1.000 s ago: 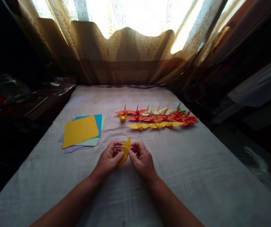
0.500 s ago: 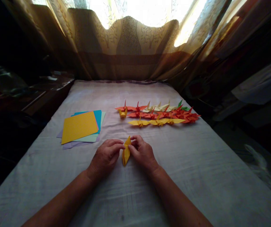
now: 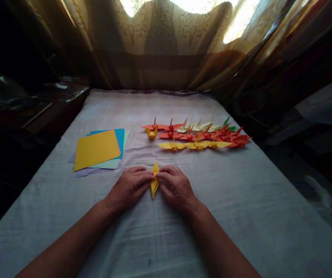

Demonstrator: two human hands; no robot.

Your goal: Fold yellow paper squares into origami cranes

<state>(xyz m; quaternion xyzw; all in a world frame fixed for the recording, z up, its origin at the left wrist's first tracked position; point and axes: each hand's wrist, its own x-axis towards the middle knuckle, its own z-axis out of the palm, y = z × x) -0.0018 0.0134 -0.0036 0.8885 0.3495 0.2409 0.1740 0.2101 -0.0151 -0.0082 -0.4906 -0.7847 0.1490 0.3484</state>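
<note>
A narrow, pointed piece of folded yellow paper (image 3: pixel 154 181) lies on the pale cloth-covered surface (image 3: pixel 241 200) between my two hands. My left hand (image 3: pixel 129 187) presses down on its left side with fingers curled and fingertips on the paper. My right hand (image 3: pixel 176 187) does the same on its right side. Both hands rest knuckles-up on the cloth, and the paper's tips stick out above and below the fingers.
A stack of coloured paper sheets (image 3: pixel 98 151), yellow on top, lies to the left. Several finished paper cranes (image 3: pixel 197 135) in red, orange, yellow, cream and green sit in rows beyond my hands. Curtains (image 3: pixel 160 46) hang at the far end; dark clutter flanks both sides.
The folded yellow paper was held upright above the cloth; both hands have lowered it and now press it flat. The view has tilted downward.
</note>
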